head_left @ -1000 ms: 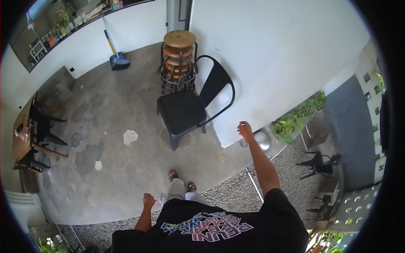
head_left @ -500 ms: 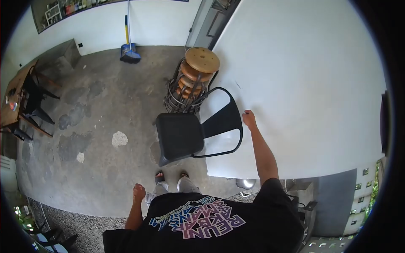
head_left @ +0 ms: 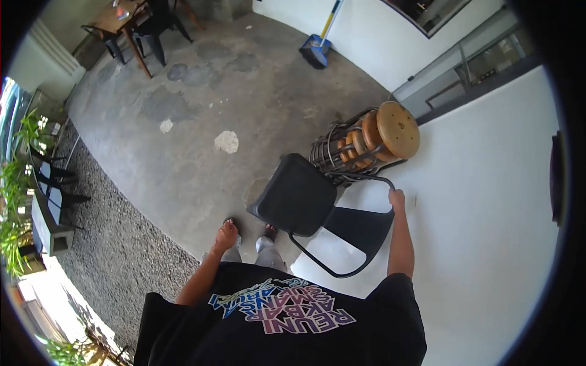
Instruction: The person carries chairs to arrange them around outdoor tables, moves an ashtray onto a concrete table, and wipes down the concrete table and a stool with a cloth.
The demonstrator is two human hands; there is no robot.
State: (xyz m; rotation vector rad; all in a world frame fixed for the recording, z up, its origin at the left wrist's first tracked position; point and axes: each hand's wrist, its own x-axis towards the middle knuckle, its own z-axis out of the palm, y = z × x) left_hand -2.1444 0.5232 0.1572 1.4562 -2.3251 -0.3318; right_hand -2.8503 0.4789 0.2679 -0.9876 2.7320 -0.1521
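Observation:
A black metal chair (head_left: 299, 194) stands on the concrete floor right in front of me, its backrest toward the white wall at the right. My right hand (head_left: 397, 198) is closed around the top rail of that backrest, near the far corner. Held low in front of my legs, my left hand (head_left: 227, 235) has its fingers curled in, and nothing shows in it. Just beyond the chair, a stack of stools (head_left: 398, 131) with round wooden seats and dark metal legs leans into view beside the wall.
A blue dustpan and broom (head_left: 317, 50) rest against the far wall. At the upper left are a wooden table (head_left: 116, 21) and dark chairs (head_left: 155, 30). Gravel (head_left: 134, 226) borders the concrete on the left, with a bench (head_left: 55, 219) and plants (head_left: 15, 177) beyond.
My right hand has gone from beside the chair's backrest to gripping its top rail. My view has swung left, bringing more gravel and plants in. My left hand has moved forward a little.

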